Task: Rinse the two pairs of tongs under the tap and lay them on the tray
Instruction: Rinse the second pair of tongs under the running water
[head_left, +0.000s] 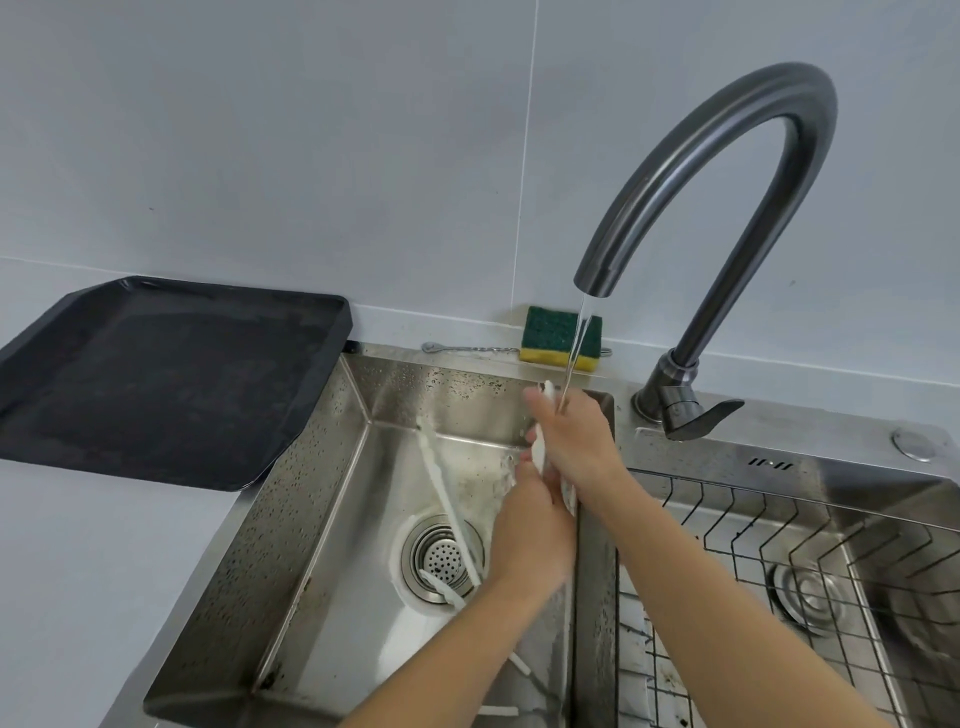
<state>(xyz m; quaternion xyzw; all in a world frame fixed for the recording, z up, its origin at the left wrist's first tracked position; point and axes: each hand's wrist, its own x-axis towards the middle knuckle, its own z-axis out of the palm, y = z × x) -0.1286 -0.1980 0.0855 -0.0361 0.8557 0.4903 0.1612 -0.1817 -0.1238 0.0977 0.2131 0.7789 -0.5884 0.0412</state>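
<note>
Water runs from the dark curved tap (727, 171) onto my hands over the left sink basin (332, 467). My right hand (576, 441) and my left hand (530, 530) both grip one pair of white tongs (540, 447), held upright under the stream. A second pair of white tongs (447, 509) lies in the basin, running from the back wall across the drain (441, 558) toward my left wrist. The black tray (156, 384) sits on the counter to the left of the sink and holds nothing.
A green and yellow sponge (561, 338) leans on the wall behind the sink, beside a thin metal tool (467, 348). The right basin holds a black wire rack (779, 545). The tap lever (701, 415) points right.
</note>
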